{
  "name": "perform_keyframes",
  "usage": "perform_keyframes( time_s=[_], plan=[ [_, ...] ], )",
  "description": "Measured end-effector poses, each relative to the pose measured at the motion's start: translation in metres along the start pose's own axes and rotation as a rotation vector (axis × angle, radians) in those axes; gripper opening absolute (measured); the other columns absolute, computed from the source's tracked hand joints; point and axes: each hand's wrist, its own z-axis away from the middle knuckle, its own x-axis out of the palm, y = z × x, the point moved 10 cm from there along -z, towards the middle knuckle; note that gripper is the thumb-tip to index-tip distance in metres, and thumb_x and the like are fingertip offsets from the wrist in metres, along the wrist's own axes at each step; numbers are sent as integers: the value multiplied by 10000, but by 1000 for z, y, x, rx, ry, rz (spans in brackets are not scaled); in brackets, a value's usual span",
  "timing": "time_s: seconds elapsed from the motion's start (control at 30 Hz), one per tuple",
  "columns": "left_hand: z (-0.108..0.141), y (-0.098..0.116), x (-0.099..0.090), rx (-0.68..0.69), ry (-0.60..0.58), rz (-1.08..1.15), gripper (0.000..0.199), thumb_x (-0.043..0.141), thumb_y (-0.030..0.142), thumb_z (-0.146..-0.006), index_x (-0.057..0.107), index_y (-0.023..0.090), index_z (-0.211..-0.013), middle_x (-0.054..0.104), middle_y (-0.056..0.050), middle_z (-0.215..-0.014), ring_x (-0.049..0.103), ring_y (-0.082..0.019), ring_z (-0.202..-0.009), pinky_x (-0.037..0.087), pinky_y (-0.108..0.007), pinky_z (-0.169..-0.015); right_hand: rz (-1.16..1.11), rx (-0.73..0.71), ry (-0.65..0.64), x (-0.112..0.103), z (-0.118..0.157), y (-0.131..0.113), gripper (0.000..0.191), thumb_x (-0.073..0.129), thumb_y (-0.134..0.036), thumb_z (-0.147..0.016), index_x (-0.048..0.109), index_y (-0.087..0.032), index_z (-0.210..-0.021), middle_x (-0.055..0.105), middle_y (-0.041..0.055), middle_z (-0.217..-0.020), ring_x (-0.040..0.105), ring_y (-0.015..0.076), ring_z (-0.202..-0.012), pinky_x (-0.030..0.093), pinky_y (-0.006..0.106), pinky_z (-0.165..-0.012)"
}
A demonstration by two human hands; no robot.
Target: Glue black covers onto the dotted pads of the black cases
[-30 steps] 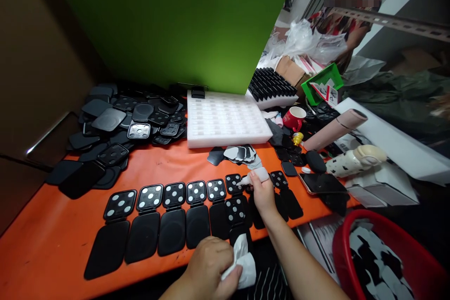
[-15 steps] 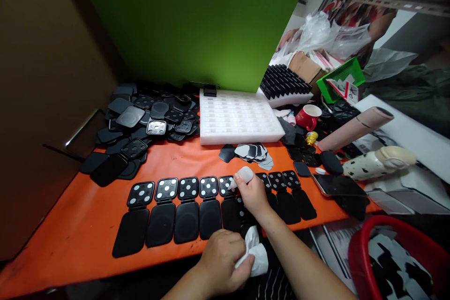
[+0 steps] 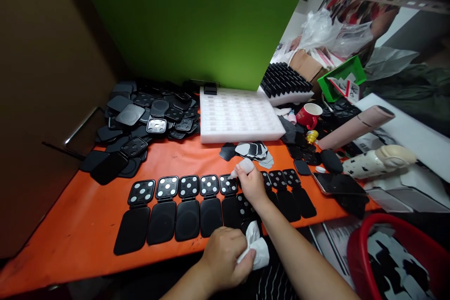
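My right hand (image 3: 252,184) is closed around a small white squeeze bottle (image 3: 246,166). Its nozzle points down-left at the upper half of a black hinged case (image 3: 228,184) dotted with pale discs. This case lies in a row of similar unfolded cases, such as the one (image 3: 141,192) at the left end. Part of the row is hidden behind my right hand and forearm. Below, at the table's front edge, my left hand (image 3: 227,255) grips a crumpled white tissue (image 3: 258,249). Another dotted black piece (image 3: 244,206) sits under my right wrist, partly covered.
A heap of black cases (image 3: 160,108) lies at the back left. Behind the row stand a white foam tray (image 3: 241,136) and a pile of thin cut sheets (image 3: 253,151). To the right are a red mug (image 3: 309,116), a phone (image 3: 339,183) and a red tub (image 3: 356,248). Another person is beyond.
My right hand and the bottle have shifted slightly; the nozzle has moved from near the middle of the dotted half toward its upper right. My left hand keeps hold of the tissue.
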Motion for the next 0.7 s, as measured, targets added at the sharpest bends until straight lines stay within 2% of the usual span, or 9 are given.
perform_keyframes(
  time_s=[0.1, 0.2, 0.27, 0.37, 0.43, 0.53, 0.7],
  plan=[
    [-1, 1, -1, 5, -1, 0, 255, 442, 277, -786, 454, 199, -543, 482, -4, -510, 480, -140, -473, 275, -272, -462, -194, 103, 40, -6, -2, 13, 265, 589, -441, -717, 568, -182, -662, 606, 19, -611, 545, 168, -594, 420, 265, -573],
    [-1, 1, -1, 13, -7, 8, 252, 446, 271, -794, 464, 199, -553, 483, -2, -514, 479, -140, -478, 281, -269, -469, -425, 239, 88, -21, 5, 26, 284, 548, -461, -746, 543, -180, -706, 564, -7, -579, 513, 138, -514, 416, 246, -490],
    [0, 1, -1, 21, -16, 20, 246, 446, 270, -801, 474, 199, -568, 487, -3, -523, 482, -139, -489, 290, -264, -477, -682, 386, 100, -31, 19, 36, 253, 549, -440, -756, 531, -188, -753, 546, -25, -584, 499, 121, -496, 432, 240, -483],
    [1, 1, 1, 31, -30, 43, 236, 451, 269, -808, 483, 194, -586, 497, -6, -536, 489, -141, -506, 297, -260, -489, -997, 641, 49, -37, 52, 46, 228, 540, -424, -772, 527, -198, -741, 503, -48, -542, 472, 102, -471, 498, 279, -579],
    [1, 1, 1, 32, -36, 57, 232, 452, 263, -812, 487, 190, -595, 507, -10, -547, 492, -142, -517, 298, -260, -498, -1089, 775, 17, -38, 75, 51, 243, 516, -428, -790, 529, -197, -713, 479, -55, -513, 453, 92, -452, 518, 332, -670],
    [0, 1, 1, 31, -44, 80, 228, 446, 257, -824, 496, 186, -613, 525, -16, -569, 495, -144, -535, 300, -261, -508, -1177, 901, 42, -37, 96, 61, 218, 531, -409, -786, 534, -204, -713, 469, -62, -497, 442, 87, -447, 515, 379, -728],
    [1, 4, -5, 17, -54, 119, 250, 414, 272, -849, 482, 182, -626, 536, -28, -624, 493, -147, -579, 338, -261, -536, -1209, 930, 75, -30, 100, 73, 225, 530, -406, -784, 531, -199, -696, 465, -60, -491, 444, 93, -454, 516, 397, -735]
  ],
)
